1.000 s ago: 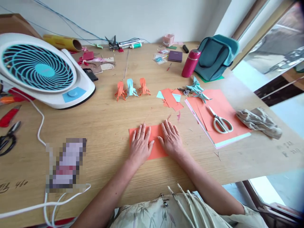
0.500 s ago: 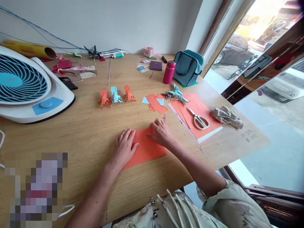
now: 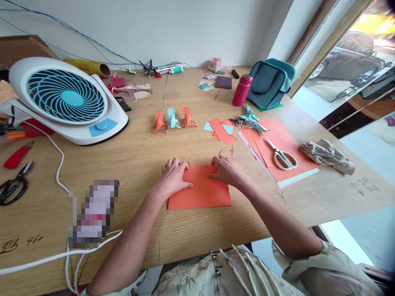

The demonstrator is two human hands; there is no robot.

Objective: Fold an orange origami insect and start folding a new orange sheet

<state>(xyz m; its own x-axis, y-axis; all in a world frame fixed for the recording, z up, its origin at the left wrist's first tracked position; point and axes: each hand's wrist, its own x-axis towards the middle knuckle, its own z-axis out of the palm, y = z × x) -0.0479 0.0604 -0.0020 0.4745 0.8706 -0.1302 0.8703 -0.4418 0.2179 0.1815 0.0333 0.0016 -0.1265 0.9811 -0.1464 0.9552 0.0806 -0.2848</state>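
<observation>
A folded sheet of orange paper (image 3: 203, 193) lies on the table in front of me, its straight near edge toward my body. At its far left corner my left hand (image 3: 174, 176) has its fingers bent over the edge and its thumb stretched along the top. My right hand (image 3: 226, 170) curls its fingers at the far right corner, thumb on the paper. The fingertips of both hands are partly hidden. Beyond them stand three folded paper figures, two orange (image 3: 159, 122) and one light blue (image 3: 172, 118).
White-handled scissors (image 3: 285, 159) rest on larger orange sheets (image 3: 296, 144) to the right, near a crumpled cloth (image 3: 328, 156). Orange paper strips (image 3: 221, 130) and light-blue folded figures (image 3: 253, 119) lie farther back. Left are a fan (image 3: 70, 98), a blurred-out object (image 3: 95, 211), cables and black scissors (image 3: 17, 185).
The view has swung left. The orange paper now lies squarer to me. My left hand has gone from lying flat to bending its fingers at the far edge.
</observation>
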